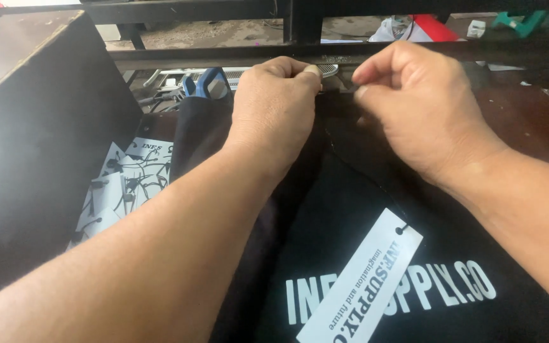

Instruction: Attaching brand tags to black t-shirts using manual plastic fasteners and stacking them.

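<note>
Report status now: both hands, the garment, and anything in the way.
Left hand and right hand both pinch top edge of black printed fabric garment. White paper hang tag lies on it. Nothing blocks hands.

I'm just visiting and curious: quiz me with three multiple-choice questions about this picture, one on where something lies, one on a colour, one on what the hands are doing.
1. Where does the long paper tag lie?
A. On the black garment
B. On the cardboard panel
C. On the floor

2. What colour is the big lettering printed on the garment?
A. Red
B. White
C. Yellow

3. What are the left hand and right hand doing?
A. Lying flat and open
B. Holding scissors
C. Pinching the garment's top edge

Answers:
1. A, the tag rests across the dark cloth, over the print.
2. B, the letters show white on black.
3. C, both hands' fingertips close on the fabric's upper edge.
</note>
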